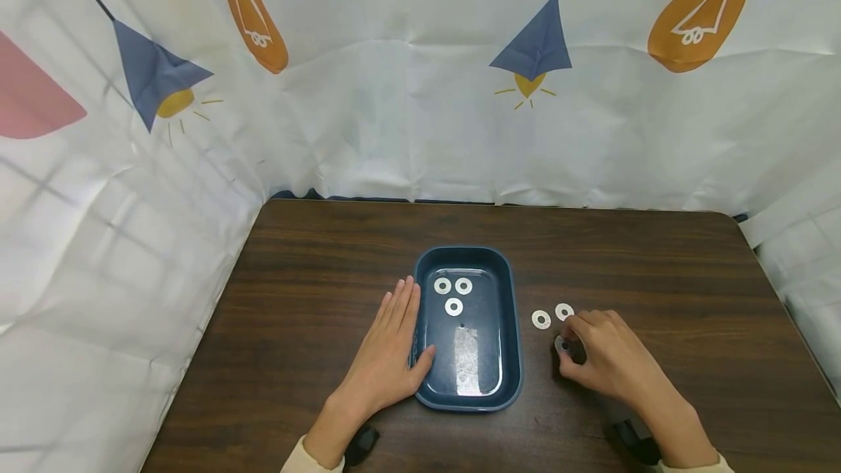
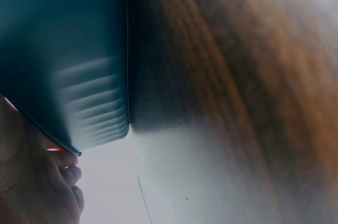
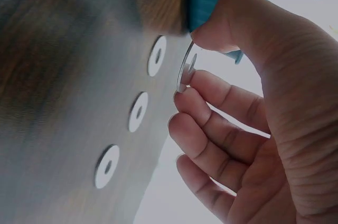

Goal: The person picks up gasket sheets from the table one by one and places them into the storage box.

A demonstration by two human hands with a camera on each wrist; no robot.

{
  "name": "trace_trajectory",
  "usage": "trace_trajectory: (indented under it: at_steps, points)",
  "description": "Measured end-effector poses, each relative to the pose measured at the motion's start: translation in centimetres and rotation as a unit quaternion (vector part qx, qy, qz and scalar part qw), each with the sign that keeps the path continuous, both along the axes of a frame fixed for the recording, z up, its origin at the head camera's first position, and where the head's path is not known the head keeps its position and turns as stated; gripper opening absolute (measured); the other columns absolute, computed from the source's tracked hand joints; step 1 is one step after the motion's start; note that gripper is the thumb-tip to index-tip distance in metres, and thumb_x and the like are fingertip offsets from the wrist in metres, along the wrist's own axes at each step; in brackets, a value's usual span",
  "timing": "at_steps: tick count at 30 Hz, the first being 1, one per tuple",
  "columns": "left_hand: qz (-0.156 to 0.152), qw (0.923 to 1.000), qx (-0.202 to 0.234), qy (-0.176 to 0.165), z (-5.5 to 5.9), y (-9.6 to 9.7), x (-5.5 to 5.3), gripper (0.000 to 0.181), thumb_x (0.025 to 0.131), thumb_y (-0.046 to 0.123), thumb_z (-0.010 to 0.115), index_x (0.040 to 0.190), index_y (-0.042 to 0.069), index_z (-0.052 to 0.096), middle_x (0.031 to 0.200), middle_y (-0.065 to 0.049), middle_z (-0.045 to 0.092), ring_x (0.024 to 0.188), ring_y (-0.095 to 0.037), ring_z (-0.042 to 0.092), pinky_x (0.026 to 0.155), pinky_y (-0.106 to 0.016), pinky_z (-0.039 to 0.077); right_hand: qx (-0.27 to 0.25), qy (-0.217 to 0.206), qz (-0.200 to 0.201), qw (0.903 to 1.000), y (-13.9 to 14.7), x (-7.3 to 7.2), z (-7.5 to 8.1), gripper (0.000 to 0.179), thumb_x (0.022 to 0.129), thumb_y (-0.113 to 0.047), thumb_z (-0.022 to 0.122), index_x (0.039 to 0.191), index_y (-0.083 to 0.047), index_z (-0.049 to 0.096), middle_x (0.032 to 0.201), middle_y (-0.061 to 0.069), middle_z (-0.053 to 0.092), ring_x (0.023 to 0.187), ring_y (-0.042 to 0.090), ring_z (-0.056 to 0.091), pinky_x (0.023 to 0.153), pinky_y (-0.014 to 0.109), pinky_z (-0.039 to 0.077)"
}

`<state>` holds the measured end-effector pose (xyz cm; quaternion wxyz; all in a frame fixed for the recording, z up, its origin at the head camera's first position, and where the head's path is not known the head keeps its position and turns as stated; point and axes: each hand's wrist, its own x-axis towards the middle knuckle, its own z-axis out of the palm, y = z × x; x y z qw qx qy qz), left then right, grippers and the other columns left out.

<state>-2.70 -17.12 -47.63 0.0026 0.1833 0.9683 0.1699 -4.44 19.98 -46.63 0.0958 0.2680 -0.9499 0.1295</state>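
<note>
"Where's our flat, silvery metal washer (image 3: 183, 75)?"
"Pinched in our right hand (image 1: 611, 356), over the dark-brown wooden desk (image 1: 296, 298)."
"Our left hand (image 1: 388, 360)?"
"Straight-fingered, touching the blue, rectangular plastic tray (image 1: 517, 341)."

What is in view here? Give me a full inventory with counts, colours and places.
table: 1, dark brown, lower part of the head view
tray: 1, blue, on the table
tray rings: 3, white, inside toward the far end
loose rings: 3, white, on the table right of the tray
held ring: 1, pale, pinched in the right hand
printed cloth: pieces unclear, mostly white, behind the table
wrist devices: 2, black, at the wrists
sleeves: 2, cream, bottom edge
left hand: 1, bare, against the tray's left side
right hand: 1, bare, right of the tray
</note>
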Motion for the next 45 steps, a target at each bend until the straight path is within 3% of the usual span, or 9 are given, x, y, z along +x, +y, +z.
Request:
trace_trajectory:
  at_steps: [10, 24, 39, 45]
  points:
    - [0.0, 1.0, 0.004, -0.001, 0.0, 0.0, 0.0, 0.098, 0.097, 0.045, 0.065, 0.17, 0.006, 0.012, 0.18, -0.012, 0.012, 0.168, -0.032, 0.014, 0.134, -0.056, 0.026, -0.009, 0.041, 0.031, 0.9986, -0.6, -0.9, 1.0, 0.025, 0.067, -0.021, 0.089, 0.084, -0.016, 0.071, 0.077, -0.009, 0.065, 0.074, 0.009, 0.06, 0.068, 0.034, 0.051]
    - [0.002, 0.9999, 0.0, -0.011, 0.0, 0.0, 0.0, 0.098, 0.098, 0.046, 0.064, 0.171, 0.007, 0.011, 0.18, -0.012, 0.012, 0.168, -0.033, 0.015, 0.134, -0.056, 0.024, -0.021, 0.059, 0.052, 0.9967, -1.6, -1.8, 2.4, 0.024, 0.067, -0.021, 0.088, 0.084, -0.015, 0.072, 0.078, -0.007, 0.067, 0.074, 0.01, 0.06, 0.07, 0.038, 0.055]
    - [0.004, 0.9999, 0.012, -0.01, 0.0, -0.1, 0.1, 0.099, 0.095, 0.035, 0.066, 0.171, 0.009, 0.009, 0.182, -0.006, 0.003, 0.169, -0.03, 0.012, 0.134, -0.055, 0.024, -0.026, 0.034, 0.059, 0.9974, -2.6, -2.7, 4.2, 0.02, 0.072, -0.02, 0.086, 0.086, -0.015, 0.072, 0.081, -0.007, 0.069, 0.075, 0.009, 0.06, 0.076, 0.041, 0.058]
    - [0.003, 0.9999, 0.012, -0.004, -0.1, -0.1, 0.0, 0.098, 0.095, 0.038, 0.066, 0.171, 0.008, 0.01, 0.181, -0.01, 0.01, 0.169, -0.03, 0.013, 0.134, -0.056, 0.025, -0.033, 0.048, 0.068, 0.996, -3.2, -3.4, 4.8, 0.018, 0.072, -0.019, 0.085, 0.084, -0.015, 0.072, 0.078, -0.007, 0.068, 0.073, 0.007, 0.057, 0.074, 0.038, 0.057]
